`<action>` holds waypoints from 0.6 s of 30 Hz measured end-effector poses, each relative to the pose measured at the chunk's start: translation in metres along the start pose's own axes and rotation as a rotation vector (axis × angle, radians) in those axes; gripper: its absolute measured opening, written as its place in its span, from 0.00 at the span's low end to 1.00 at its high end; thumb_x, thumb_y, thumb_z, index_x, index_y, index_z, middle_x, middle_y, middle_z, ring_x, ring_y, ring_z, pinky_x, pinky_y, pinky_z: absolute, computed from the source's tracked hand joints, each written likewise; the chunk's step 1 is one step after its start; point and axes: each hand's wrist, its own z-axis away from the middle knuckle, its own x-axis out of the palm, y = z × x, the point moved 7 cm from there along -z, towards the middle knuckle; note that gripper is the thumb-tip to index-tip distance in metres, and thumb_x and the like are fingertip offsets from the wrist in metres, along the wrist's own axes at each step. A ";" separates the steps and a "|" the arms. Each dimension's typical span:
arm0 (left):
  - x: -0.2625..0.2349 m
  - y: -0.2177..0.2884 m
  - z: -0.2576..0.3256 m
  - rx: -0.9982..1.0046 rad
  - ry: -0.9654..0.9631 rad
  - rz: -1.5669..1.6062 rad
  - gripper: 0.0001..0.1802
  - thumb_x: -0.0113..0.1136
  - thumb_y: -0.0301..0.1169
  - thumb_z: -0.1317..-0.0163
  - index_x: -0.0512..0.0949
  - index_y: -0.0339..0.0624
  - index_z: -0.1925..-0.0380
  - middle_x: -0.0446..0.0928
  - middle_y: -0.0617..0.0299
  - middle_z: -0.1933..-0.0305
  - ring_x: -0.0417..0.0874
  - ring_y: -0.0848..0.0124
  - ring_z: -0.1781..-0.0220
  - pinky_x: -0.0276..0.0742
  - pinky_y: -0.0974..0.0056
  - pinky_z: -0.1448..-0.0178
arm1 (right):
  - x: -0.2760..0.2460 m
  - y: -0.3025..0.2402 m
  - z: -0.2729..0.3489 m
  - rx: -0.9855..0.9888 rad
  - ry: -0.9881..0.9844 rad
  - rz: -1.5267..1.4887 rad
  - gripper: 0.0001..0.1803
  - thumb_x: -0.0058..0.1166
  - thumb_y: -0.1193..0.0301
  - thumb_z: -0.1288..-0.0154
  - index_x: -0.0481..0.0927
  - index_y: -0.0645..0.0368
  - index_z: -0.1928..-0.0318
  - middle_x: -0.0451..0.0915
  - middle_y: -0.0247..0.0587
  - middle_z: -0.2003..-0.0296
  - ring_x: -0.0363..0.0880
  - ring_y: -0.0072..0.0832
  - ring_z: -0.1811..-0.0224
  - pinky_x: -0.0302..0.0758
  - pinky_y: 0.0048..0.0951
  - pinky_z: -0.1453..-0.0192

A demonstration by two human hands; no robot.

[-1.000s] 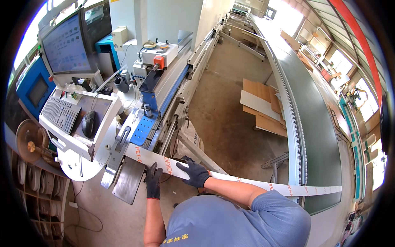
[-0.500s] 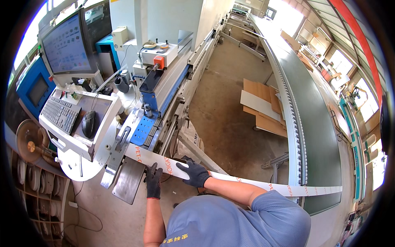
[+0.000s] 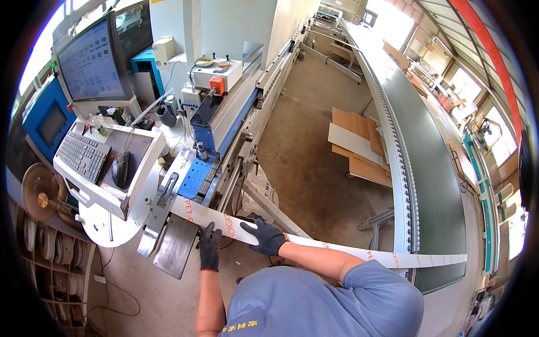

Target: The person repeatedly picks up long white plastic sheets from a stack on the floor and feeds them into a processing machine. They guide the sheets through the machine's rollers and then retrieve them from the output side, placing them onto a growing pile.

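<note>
Your gloved R hand (image 3: 267,238) has its grip closed over a long white strip (image 3: 222,222); some fingers are hidden, so can't tell how tight. Your gloved L hand (image 3: 210,247) is just left of it, fingertips at the strip's near edge; can't tell how far that grip is closed, b/c its underside is out of sight. Strip has orange-red print & runs L to R in front of you: L end at the machine (image 3: 241,140), by a blue plate w/ holes (image 3: 195,178); R end over the green bed (image 3: 435,185), crossing its row of rollers (image 3: 401,149). A bare metal plate (image 3: 177,247) sits near side of the strip's L end. Farther left, there's your white-rimmed worktop (image 3: 145,168) w/ keyboard (image 3: 83,154) & black mouse (image 3: 120,168); monitor (image 3: 92,62) is on the far side, lit. Btwn machine & green bed, far of the strip, brown & white boards (image 3: 359,146) lie stacked.
</note>
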 end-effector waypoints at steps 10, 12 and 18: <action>0.002 0.002 0.002 -0.016 -0.010 0.054 0.30 0.62 0.28 0.37 0.68 0.30 0.36 0.69 0.54 0.34 0.66 0.67 0.32 0.61 0.63 0.28 | 0.000 -0.001 0.000 -0.002 0.004 -0.002 0.44 0.63 0.56 0.48 0.63 0.39 0.28 0.68 0.59 0.39 0.71 0.54 0.39 0.74 0.47 0.42; 0.003 0.002 0.002 -0.032 -0.014 0.072 0.32 0.62 0.28 0.37 0.65 0.29 0.34 0.69 0.53 0.33 0.66 0.67 0.31 0.61 0.63 0.28 | 0.002 0.000 0.000 0.006 0.002 -0.013 0.44 0.63 0.56 0.48 0.63 0.39 0.28 0.68 0.58 0.39 0.71 0.54 0.39 0.74 0.47 0.41; 0.001 -0.001 0.001 -0.017 -0.023 0.037 0.35 0.62 0.28 0.36 0.62 0.27 0.32 0.67 0.52 0.32 0.64 0.66 0.29 0.60 0.63 0.27 | -0.004 -0.002 0.001 0.001 0.033 -0.009 0.44 0.63 0.56 0.48 0.64 0.39 0.29 0.70 0.56 0.43 0.72 0.51 0.42 0.73 0.46 0.43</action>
